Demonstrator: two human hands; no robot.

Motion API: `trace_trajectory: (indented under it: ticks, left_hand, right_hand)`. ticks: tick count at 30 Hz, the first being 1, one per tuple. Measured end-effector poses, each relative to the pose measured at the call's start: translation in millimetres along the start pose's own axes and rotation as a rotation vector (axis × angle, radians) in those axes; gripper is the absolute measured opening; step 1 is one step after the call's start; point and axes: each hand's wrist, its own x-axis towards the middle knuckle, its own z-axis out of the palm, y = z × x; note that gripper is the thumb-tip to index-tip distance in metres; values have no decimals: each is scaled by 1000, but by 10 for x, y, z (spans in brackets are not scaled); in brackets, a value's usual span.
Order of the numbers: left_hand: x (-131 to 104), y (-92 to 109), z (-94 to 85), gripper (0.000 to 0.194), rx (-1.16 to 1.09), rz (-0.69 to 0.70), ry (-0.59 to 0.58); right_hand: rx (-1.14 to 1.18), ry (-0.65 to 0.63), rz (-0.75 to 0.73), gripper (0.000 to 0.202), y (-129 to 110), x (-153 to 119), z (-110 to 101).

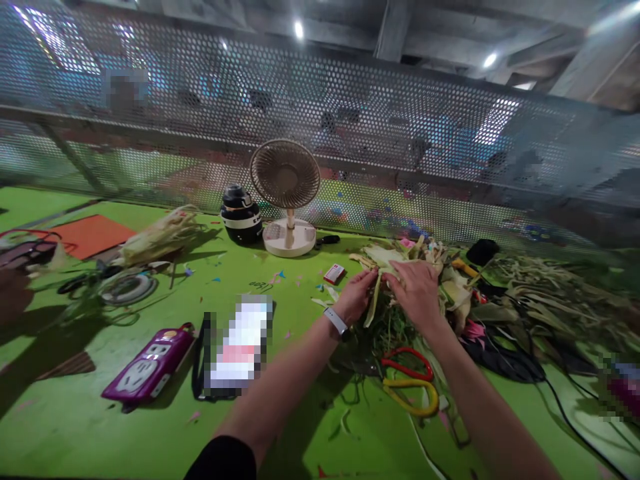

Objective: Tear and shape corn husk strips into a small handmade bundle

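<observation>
Both of my hands are over a heap of dried corn husks and green stalks on the green table. My left hand [356,297], with a light band on its wrist, pinches a pale husk strip [373,303] that hangs down from the fingertips. Close beside it, my right hand [416,288] has its thumb and fingers closed on the same pale corn husk [384,256]; its fingertips are partly hidden. Just below the hands lie scissors with one red handle [410,363] and one yellow handle [414,398].
A fan [289,239], a dark bottle [241,217] and a small red-and-white box [334,273] stand behind. Left lie a phone [243,343], a purple power strip [149,365], a tape roll [129,289] and a husk bundle [160,235]. A black cable [565,417] runs at right.
</observation>
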Motion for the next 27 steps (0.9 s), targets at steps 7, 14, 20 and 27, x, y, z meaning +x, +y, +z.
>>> trace_trajectory:
  ticks: [7,14,20,27]
  left_hand:
    - [-19,55,29,10,-73,-104,14]
    - [47,32,-42,11,-98,-20,58]
    - [58,17,-69,15,-84,-36,25]
    - [15,18,-21,25,-11,14,3]
  right_hand:
    - [67,-33,12,19,86,-38,99]
    - [21,-170,-382,44,-32,-46,75]
    - [133,26,-366,21,6,-88,170]
    - [227,36,-268,22,-17,-68,91]
